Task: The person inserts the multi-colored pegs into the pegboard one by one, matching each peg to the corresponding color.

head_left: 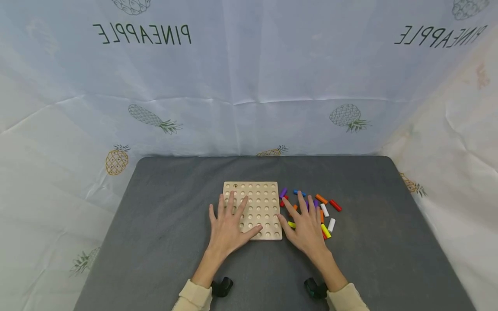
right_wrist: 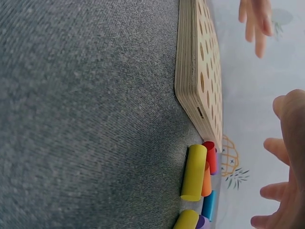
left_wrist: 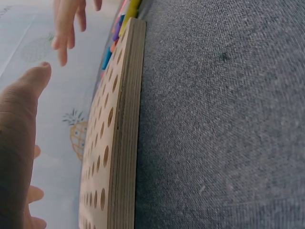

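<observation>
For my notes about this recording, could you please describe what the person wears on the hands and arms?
The left hand and right hand wear no gloves; no rings are visible. Pale cream sleeves end short of both wrists. Near each wrist sits a small, black, blocky device.

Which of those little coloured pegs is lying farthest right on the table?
The red peg just right of the uppermost orange peg in the head view; every other visible peg lies closer to the wooden board.
</observation>
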The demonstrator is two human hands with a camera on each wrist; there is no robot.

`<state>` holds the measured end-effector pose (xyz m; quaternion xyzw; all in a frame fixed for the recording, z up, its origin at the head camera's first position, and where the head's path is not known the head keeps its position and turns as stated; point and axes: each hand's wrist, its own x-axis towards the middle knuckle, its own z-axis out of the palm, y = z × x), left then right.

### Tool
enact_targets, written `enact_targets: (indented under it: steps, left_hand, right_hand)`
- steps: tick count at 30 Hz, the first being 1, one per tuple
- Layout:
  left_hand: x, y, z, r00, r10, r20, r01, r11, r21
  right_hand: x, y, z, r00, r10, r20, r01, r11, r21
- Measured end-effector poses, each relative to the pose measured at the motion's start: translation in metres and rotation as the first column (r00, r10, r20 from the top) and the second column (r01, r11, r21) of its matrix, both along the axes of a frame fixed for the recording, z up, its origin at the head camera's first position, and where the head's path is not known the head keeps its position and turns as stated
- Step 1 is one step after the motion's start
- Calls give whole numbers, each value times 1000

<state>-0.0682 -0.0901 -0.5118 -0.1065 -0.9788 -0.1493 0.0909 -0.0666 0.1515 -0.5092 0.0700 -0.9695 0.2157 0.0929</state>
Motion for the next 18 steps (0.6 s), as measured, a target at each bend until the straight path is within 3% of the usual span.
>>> enact_targets:
  steps: [10, 15, 18]
  left_hand:
    - [5, -14, -9, 999, 28, 27, -31, 991, 127]
    - [13, -23, -20, 997, 54, 53, -65, 973, 220]
    - [17, -28, -25, 997, 53, 63, -68, 960, 271]
  right_hand:
    - [3, 3, 0, 1000, -3, -3, 3, 999, -47]
    - [6, 4, 0, 1000, -5, 9, 6, 991, -135]
    - [7, 6, -1, 1000, -10, -24, 5, 980, -198]
